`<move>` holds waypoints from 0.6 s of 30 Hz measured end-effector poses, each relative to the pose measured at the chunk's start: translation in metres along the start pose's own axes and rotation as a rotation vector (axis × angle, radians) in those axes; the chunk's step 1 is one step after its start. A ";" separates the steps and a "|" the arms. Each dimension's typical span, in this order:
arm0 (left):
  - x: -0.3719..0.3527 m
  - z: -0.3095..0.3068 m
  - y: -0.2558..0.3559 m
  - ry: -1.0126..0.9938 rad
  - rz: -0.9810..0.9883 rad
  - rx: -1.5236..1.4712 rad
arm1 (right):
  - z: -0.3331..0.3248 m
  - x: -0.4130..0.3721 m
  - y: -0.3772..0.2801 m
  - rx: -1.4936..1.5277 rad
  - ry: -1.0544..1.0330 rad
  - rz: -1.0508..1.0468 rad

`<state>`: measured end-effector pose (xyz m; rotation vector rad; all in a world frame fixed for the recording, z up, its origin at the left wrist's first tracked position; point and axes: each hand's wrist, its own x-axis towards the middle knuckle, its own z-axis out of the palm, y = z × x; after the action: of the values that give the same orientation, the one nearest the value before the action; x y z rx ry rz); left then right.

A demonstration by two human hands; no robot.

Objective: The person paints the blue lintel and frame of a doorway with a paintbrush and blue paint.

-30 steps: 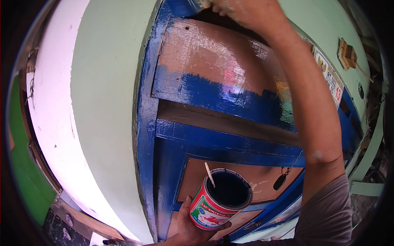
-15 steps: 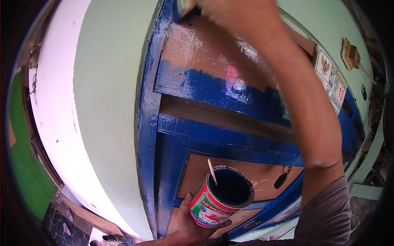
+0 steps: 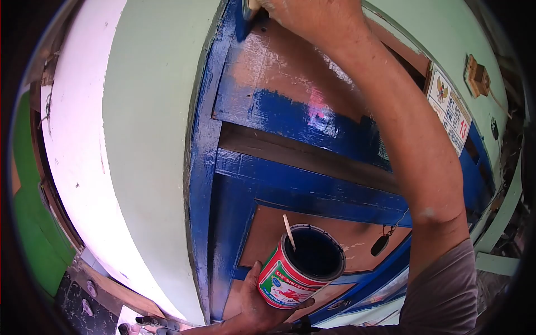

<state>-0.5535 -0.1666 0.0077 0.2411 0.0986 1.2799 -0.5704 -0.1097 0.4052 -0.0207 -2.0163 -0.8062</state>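
Observation:
My left hand grips a red, white and green paint can from below and the side, at the lower middle. Dark blue paint fills part of the can, and a thin wooden stick leans out of it. Up at the top edge, my right hand is closed around a paintbrush, partly cut off by the frame. Its blue bristles touch the upper left corner of a brown panel, whose lower part is covered with wet, shiny blue paint.
Blue door framing runs below the panel, with a dark slot across it. A dark tag hangs on a wire near the can. At left stands a pale green wall; at right are a number plate and a small wooden box.
The brush has come down a little along the panel's left edge, where blue now reaches higher. My left hand and the can stay almost in place.

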 end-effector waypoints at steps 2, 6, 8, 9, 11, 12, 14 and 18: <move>0.003 -0.004 0.002 -0.135 -0.024 -0.133 | -0.009 0.000 -0.015 0.084 -0.076 0.107; 0.008 -0.010 0.000 -0.205 -0.025 -0.175 | 0.058 -0.040 -0.015 0.285 0.045 -0.066; 0.006 -0.009 0.000 -0.177 -0.014 -0.160 | 0.060 -0.051 -0.018 0.297 0.057 -0.094; 0.004 -0.007 0.001 -0.162 -0.004 -0.155 | 0.062 -0.055 -0.018 0.307 0.064 -0.110; 0.002 -0.001 0.001 -0.008 0.002 -0.025 | 0.063 -0.039 0.008 -0.203 0.173 -0.574; 0.001 0.002 0.002 0.038 0.007 0.008 | 0.061 -0.032 0.018 -0.312 0.232 -0.596; 0.000 0.008 0.003 0.099 0.015 0.046 | 0.027 -0.018 -0.004 -0.045 -0.038 -0.121; 0.004 -0.004 0.002 0.011 0.005 0.010 | 0.012 -0.019 -0.002 0.188 0.053 0.108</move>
<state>-0.5553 -0.1614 0.0048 0.2426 0.1140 1.2865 -0.5693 -0.0991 0.3858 -0.0004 -2.0152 -0.5418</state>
